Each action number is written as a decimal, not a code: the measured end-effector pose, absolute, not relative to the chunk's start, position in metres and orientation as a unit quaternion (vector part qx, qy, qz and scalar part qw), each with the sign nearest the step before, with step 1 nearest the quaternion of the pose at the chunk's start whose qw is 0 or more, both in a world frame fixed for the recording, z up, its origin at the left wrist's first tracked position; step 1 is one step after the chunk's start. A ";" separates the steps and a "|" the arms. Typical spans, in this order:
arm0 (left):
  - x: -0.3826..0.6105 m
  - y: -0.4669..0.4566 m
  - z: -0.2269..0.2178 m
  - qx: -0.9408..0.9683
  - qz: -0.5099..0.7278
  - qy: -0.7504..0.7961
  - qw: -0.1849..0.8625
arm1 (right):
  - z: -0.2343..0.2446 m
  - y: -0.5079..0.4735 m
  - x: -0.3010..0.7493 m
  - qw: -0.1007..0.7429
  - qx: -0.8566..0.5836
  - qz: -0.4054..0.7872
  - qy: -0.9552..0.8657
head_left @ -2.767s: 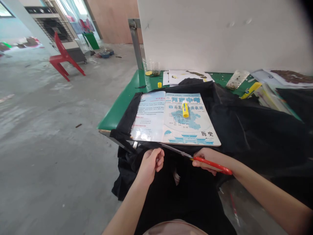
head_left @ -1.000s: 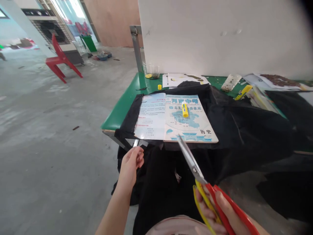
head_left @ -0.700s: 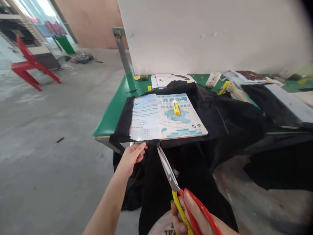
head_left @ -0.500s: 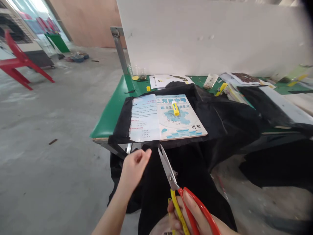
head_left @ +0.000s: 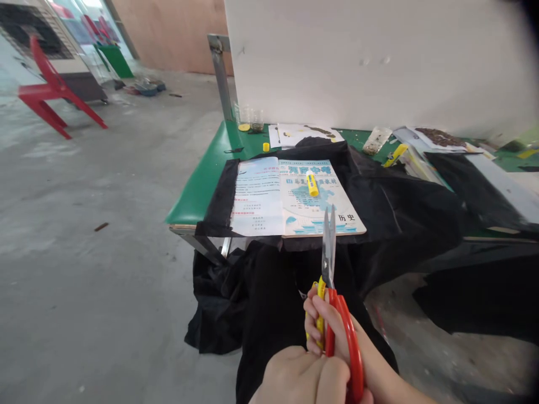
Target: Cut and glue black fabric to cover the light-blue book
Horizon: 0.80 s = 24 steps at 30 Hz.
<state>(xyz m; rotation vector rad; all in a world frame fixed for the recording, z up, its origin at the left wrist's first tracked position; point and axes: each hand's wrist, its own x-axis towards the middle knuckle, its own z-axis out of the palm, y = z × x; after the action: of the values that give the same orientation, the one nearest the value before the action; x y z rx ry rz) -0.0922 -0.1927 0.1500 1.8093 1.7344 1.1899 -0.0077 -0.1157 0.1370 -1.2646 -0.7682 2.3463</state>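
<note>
A: What is nearest?
B: The right hand (head_left: 338,326) grasps the scissors (head_left: 327,266) by their red and yellow handles. The left hand (head_left: 301,376) is curled, just beside these handles; whether it grips something, I cannot tell.
A: Where do the scissors point?
B: They point away from the body, with the long axis almost straight forward from the right hand. The 2 blades are slightly apart, and the tips appear over the lower part of the open book (head_left: 295,210).
A: Can you read it?
B: Near the tips I read 历史 in black, and in the big blue title, farther from the hands, 中考. On this page lies a yellow glue stick (head_left: 312,185); its label is too small. Under the book is black cloth (head_left: 404,207).
A: And containers?
B: Ahead of the hands, to the left, 2 clear cups (head_left: 256,120) stand on the green table (head_left: 202,179), 1 with something yellow, 1 with dark bits. Ahead to the right is a clear container (head_left: 377,139), tilted, also with dark bits. Farthest left, beyond a red chair (head_left: 53,90), is a green bin (head_left: 118,60).
</note>
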 end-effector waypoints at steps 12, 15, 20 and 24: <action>-0.122 -0.180 0.173 0.449 0.479 0.520 0.546 | 0.162 -0.081 0.002 0.154 -0.396 0.861 -0.280; -0.168 -0.175 0.148 0.310 0.561 0.583 0.499 | 0.171 -0.080 0.013 0.051 -0.417 0.876 -0.236; -0.221 -0.144 0.093 0.216 0.577 0.613 0.494 | 0.182 -0.091 0.016 -0.113 -0.482 0.858 -0.134; -0.219 -0.122 0.077 0.203 0.588 0.573 0.532 | 0.180 -0.100 0.005 -0.138 -0.481 0.859 -0.105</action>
<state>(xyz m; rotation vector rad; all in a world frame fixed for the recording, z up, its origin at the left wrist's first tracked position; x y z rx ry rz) -0.2187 -0.1225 0.0769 0.4852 1.3676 1.4033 0.0053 -0.0996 0.1804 -1.6599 -0.3631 2.9658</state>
